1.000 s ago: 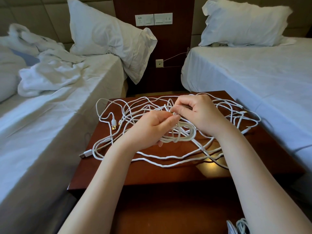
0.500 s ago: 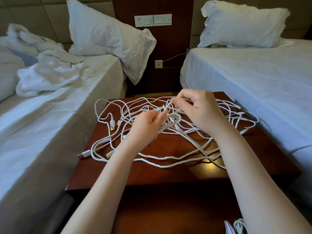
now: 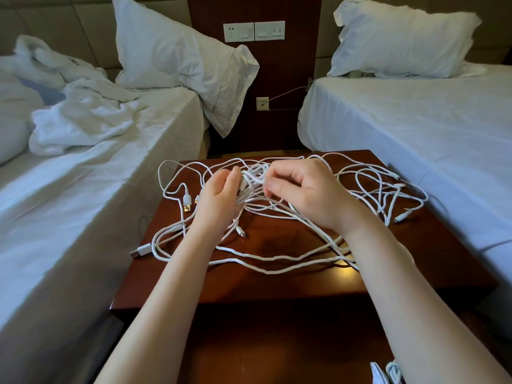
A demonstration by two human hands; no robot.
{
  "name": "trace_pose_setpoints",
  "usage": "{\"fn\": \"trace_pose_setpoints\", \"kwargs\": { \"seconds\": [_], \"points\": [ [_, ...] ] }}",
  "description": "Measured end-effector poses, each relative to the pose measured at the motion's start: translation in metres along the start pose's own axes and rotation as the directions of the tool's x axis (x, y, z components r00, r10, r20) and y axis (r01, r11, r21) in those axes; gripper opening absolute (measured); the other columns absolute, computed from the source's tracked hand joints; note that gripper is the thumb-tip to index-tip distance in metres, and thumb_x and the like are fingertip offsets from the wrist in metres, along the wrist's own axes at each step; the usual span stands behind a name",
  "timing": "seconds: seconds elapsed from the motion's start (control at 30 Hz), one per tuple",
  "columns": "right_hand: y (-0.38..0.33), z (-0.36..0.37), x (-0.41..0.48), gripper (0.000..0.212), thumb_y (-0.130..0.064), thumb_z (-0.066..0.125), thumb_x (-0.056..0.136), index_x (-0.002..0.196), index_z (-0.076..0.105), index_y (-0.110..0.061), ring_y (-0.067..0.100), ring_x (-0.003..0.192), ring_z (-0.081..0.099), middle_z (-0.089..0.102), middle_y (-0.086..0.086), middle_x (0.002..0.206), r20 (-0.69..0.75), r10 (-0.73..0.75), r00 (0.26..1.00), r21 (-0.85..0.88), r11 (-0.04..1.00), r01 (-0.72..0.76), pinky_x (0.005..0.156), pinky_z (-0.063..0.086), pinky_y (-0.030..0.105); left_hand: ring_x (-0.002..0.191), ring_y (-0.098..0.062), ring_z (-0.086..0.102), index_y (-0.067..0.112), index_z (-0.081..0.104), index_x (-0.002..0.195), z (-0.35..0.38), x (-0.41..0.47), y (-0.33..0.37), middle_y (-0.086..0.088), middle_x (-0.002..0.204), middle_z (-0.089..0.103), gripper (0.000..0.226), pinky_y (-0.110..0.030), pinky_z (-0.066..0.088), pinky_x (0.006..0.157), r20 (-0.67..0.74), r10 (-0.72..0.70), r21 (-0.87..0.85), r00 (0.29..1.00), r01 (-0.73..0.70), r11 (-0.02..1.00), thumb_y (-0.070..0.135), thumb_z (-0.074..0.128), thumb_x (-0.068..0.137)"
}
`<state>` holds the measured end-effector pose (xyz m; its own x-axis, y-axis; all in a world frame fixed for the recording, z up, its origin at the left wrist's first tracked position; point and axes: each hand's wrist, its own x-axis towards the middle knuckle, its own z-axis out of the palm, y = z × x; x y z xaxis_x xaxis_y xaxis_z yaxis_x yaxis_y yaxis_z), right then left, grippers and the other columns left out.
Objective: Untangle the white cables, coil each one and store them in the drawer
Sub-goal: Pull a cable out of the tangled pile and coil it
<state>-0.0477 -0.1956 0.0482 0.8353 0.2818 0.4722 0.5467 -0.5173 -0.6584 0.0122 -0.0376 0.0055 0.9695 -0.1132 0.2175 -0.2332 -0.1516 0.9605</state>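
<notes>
Untangling is the step in hand: no cable on the counter [image 3: 277, 286] is freed or coiled yet. The right hand [image 3: 304, 195] has its fingers curled, its grip pinching a bunch of strands at the knot [image 3: 253, 176], which is raised above the counter. The left hand [image 3: 219, 200] meets the same bunch from the other side, thumb against it. Its fingers are blurred, so I cannot tell whether its grip is closed on a strand. The cables [image 3: 277, 263] spread out from the grips on all sides, with loops to the right of the right grip and a long slack run nearer the person than both. Plugs [image 3: 187, 202] lie just left of the left grip. Next, I judge, one strand must be singled out at the knot and fed back through its loop toward a free plug. The other grip should hold the rest down so the knot does not draw tight. The drawer is not plainly in view.
</notes>
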Motion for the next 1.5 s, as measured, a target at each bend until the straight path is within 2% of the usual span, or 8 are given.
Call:
{"fn": "trace_pose_setpoints", "kwargs": {
  "seconds": [0.2,0.43,0.57,0.63,0.73,0.9,1.1,1.5],
  "points": [
    [0.001,0.009,0.001,0.018,-0.017,0.062,0.093,0.1,0.077,-0.024,0.0,0.093,0.066,0.075,-0.007,0.099,0.192,0.131,0.973,-0.026,0.991,-0.128,0.087,0.05,0.019,0.064,-0.029,0.051,0.024,0.049,0.075,-0.005,-0.001,0.006,-0.003,0.068,0.051,0.023,-0.047,0.048,0.064,-0.288,0.114,0.035,0.951,-0.108,0.994,0.038,0.054,0.093],
    [0.014,0.021,0.003,0.023,-0.036,0.064,0.091,0.112,0.072,-0.03,0.004,0.112,0.06,0.07,-0.013,0.115,0.265,0.293,0.919,-0.11,0.956,-0.273,0.105,0.044,0.035,0.054,-0.017,0.038,0.024,0.048,0.065,-0.006,-0.005,0.021,-0.004,0.06,0.042,0.03,-0.026,0.035,0.045,-0.22,0.115,-0.229,0.969,-0.166,0.959,0.028,0.059,0.092],
    [0.014,0.019,0.003,0.022,-0.031,0.062,0.093,0.111,0.073,-0.026,-0.015,0.079,0.06,0.068,-0.031,0.078,0.219,0.284,0.934,-0.008,0.957,-0.289,0.078,0.044,0.01,0.043,-0.009,0.042,0.015,0.046,0.069,-0.009,-0.009,0.031,0.004,0.053,0.048,0.03,-0.021,0.033,0.039,-0.104,0.136,-0.36,0.985,-0.165,0.918,0.018,0.055,0.097],
    [0.016,0.015,0.002,0.023,-0.031,0.06,0.094,0.112,0.073,-0.024,-0.009,0.052,0.054,0.059,-0.021,0.056,0.198,0.281,0.939,0.013,0.957,-0.289,0.058,0.038,0.007,0.04,-0.006,0.042,0.013,0.044,0.068,-0.008,-0.014,0.038,0.005,0.05,0.048,0.03,-0.018,0.034,0.037,-0.043,0.162,-0.417,0.986,-0.165,0.894,0.014,0.052,0.097],
    [0.019,0.012,0.0,0.022,-0.033,0.059,0.094,0.108,0.074,-0.027,-0.001,0.046,0.05,0.058,-0.006,0.059,0.177,0.263,0.948,-0.029,0.965,-0.262,0.055,0.038,0.01,0.038,-0.003,0.046,0.012,0.043,0.069,-0.004,-0.021,0.047,0.006,0.049,0.049,0.028,-0.014,0.036,0.037,0.063,0.213,-0.452,0.975,-0.162,0.877,0.01,0.05,0.097],
    [0.028,0.001,-0.002,0.033,-0.02,0.059,0.093,0.063,0.061,-0.034,0.024,0.057,0.05,0.061,0.01,0.062,0.045,0.243,0.969,-0.011,0.97,-0.243,0.056,0.04,0.035,0.047,-0.017,0.046,0.03,0.054,0.061,0.0,-0.023,0.047,0.001,0.053,0.053,0.027,-0.025,0.033,0.041,0.192,0.265,-0.321,0.945,-0.195,0.927,0.023,0.059,0.087],
    [0.036,-0.012,-0.002,0.018,-0.014,0.062,0.093,0.096,0.077,-0.023,0.006,0.077,0.063,0.069,-0.012,0.081,-0.071,0.187,0.98,-0.112,0.975,-0.194,0.072,0.054,0.036,0.038,-0.009,0.037,0.031,0.054,0.061,0.006,-0.026,0.045,0.003,0.049,0.049,0.027,-0.02,0.027,0.037,0.323,0.246,-0.261,0.914,-0.164,0.951,0.027,0.059,0.087],
    [0.029,-0.029,-0.006,0.004,-0.027,0.073,0.085,0.084,0.075,-0.023,0.0,0.075,0.059,0.06,-0.023,0.074,-0.169,0.076,0.983,-0.297,0.947,-0.124,0.071,0.046,0.024,0.042,-0.003,0.037,0.024,0.046,0.067,0.005,-0.025,0.041,0.011,0.048,0.048,0.03,-0.014,0.03,0.042,0.331,0.195,0.238,0.923,-0.282,0.93,0.021,0.06,0.093]
  ]
}}
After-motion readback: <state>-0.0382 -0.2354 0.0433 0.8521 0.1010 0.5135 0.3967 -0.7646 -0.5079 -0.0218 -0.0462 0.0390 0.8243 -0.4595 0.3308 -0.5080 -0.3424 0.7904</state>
